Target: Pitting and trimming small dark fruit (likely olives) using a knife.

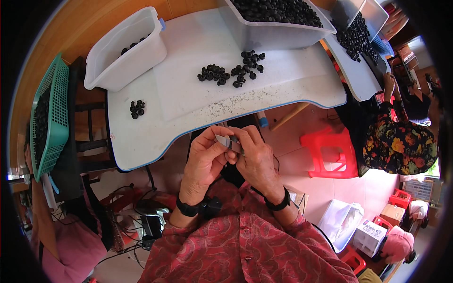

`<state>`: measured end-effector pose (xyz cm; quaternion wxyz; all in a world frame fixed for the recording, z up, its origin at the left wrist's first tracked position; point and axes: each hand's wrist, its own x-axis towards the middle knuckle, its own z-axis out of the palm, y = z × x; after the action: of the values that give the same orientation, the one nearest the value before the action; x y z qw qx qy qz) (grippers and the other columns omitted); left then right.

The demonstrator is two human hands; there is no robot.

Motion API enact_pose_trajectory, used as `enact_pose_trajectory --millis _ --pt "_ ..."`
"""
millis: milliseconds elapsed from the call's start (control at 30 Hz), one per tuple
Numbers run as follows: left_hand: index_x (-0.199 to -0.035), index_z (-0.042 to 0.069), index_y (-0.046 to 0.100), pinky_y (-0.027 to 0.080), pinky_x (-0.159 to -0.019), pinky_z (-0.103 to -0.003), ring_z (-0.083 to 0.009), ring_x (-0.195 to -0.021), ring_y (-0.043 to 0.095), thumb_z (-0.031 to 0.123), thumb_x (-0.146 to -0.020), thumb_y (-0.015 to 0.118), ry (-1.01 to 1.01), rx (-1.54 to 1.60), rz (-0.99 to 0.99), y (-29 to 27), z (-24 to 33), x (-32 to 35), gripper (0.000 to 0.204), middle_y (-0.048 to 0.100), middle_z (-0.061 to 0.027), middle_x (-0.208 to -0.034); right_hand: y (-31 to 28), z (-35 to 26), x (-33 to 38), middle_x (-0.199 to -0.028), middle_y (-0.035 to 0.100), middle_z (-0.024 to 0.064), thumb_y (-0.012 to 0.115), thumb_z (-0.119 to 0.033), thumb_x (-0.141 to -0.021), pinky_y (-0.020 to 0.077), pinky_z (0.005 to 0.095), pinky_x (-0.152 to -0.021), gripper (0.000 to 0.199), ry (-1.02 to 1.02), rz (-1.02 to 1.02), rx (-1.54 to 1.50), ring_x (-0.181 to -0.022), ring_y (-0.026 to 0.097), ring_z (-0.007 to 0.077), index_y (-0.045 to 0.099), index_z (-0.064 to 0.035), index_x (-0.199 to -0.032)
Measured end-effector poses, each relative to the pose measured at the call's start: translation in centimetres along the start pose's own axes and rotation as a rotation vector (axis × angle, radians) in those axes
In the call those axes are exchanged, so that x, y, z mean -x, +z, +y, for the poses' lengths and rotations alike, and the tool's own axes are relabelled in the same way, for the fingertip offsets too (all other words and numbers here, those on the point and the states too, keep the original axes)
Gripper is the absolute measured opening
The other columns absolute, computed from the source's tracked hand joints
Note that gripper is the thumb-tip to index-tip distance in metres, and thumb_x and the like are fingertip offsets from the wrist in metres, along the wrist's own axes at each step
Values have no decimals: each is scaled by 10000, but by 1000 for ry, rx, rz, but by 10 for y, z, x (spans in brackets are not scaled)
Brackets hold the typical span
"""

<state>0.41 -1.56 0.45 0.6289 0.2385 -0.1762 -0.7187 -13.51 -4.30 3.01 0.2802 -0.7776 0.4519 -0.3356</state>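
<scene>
Both my hands meet just off the table's near edge, fingertips close together. In my right hand (257, 158) is a small knife (225, 143), its short pale blade pointing left toward the other thumb. My left hand (205, 158) is pinched closed against it. A small black part (233, 138) shows between the fingers; most of it is hidden. Beyond my hands, a loose group of black knob-like parts (214, 74) lies on the white table (188, 106), with more black parts (246, 70) beside it. Farther left sits a small cluster of the same parts (137, 109).
A white tub (130, 63) with some black parts stands at the table's left. A full clear bin (278, 35) stands at the back. Small trimmings (236, 101) litter the near edge. A green basket (52, 118) is far left, a red stool (330, 153) right, near another person (398, 141).
</scene>
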Motion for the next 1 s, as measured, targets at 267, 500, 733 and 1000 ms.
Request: enact_pose_trajectory --millis 267,500,733,1000 --pt "-1053 2 574 536 -624 -278 -159 -700 626 40 -905 570 5 -12 2 0 1 2 152 621 -84 -848 1 3 0 -916 531 106 657 -31 -719 516 385 -570 389 -57 -3 49 -711 630 312 576 -45 -1099" --pt "-1035 7 578 503 -591 -277 -157 -674 604 40 -897 583 16 -26 -4 0 0 2 142 615 -78 -841 3 6 0 -904 527 100 654 -13 -721 514 380 -568 368 -60 15 73 -703 631 300 600 -53 -1082" --pt "-1000 -21 569 497 -566 -299 -143 -637 564 16 -885 585 101 -42 -86 -7 -5 3 122 614 -104 -853 5 5 -1 -892 523 102 623 2 -736 508 380 -562 342 -40 29 74 -707 628 307 625 -87 -1065" --pt "-956 -28 560 521 -573 -310 -114 -602 527 6 -886 585 67 -69 -28 8 -1 8 82 632 -124 -850 6 32 0 -841 590 110 579 6 -837 486 344 -614 186 101 178 -182 -713 622 252 604 -36 -1017"
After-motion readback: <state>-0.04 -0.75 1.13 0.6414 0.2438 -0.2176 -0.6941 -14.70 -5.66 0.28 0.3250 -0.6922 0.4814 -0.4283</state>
